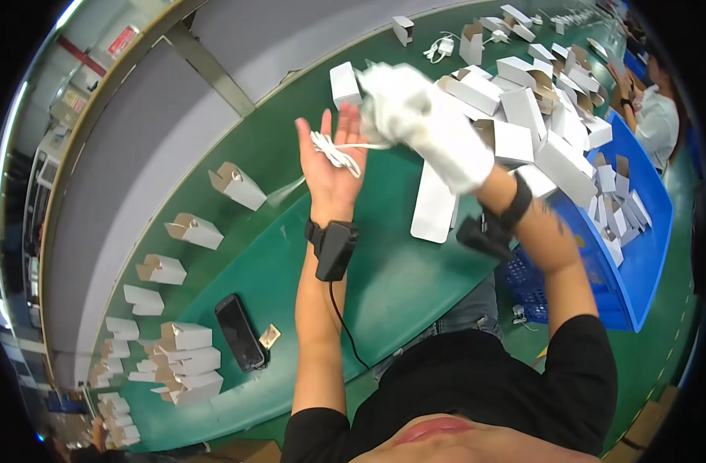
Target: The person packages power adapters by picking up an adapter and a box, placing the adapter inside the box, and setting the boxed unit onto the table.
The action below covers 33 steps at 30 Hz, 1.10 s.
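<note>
My bare left hand is palm up with its fingers stretched out. Across that palm lies a coiled white cable. One strand runs from the coil to my right hand, which wears a white glove and is blurred by motion. The gloved fingers look curled on the cable's end; whatever else is in them is hidden. Just beyond my left fingertips stands a small white box. A flat white piece of card lies below my right wrist.
White boxes are heaped at the right, beside a blue crate holding more. Open boxes line the table's left side, near stacked boxes and a black phone. Another person is at the far right.
</note>
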Each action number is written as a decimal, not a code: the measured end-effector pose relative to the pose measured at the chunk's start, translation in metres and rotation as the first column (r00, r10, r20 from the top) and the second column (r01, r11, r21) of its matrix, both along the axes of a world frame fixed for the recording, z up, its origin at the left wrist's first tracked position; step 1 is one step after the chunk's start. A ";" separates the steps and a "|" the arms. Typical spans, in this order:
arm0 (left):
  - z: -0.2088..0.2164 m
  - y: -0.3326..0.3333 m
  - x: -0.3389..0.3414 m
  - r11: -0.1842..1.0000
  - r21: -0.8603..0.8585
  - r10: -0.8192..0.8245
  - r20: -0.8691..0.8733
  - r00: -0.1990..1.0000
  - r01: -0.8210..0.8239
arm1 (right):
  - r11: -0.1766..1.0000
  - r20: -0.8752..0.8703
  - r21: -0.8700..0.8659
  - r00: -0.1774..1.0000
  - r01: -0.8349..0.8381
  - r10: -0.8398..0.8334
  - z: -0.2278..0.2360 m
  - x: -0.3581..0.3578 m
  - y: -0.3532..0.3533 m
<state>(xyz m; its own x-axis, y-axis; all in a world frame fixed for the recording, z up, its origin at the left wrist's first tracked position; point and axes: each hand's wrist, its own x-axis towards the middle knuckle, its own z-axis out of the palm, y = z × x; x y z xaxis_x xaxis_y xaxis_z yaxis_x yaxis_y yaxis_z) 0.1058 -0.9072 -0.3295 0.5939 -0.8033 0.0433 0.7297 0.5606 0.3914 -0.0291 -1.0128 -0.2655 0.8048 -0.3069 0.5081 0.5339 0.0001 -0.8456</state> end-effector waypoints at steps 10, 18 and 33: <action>-0.012 -0.032 -0.033 0.966 0.162 0.052 0.642 0.765 -0.201 | 0.993 -0.183 0.116 0.983 0.017 0.005 -0.071 -0.001 0.011; -0.013 -0.073 0.037 0.938 0.287 -0.146 0.836 0.528 -0.195 | 0.860 -0.275 0.316 0.907 0.400 -0.320 -0.101 0.000 -0.039; -0.042 -0.063 0.125 0.806 0.589 -0.352 0.550 0.758 -0.053 | 0.787 0.115 0.616 0.989 0.004 -0.095 -0.094 -0.028 -0.063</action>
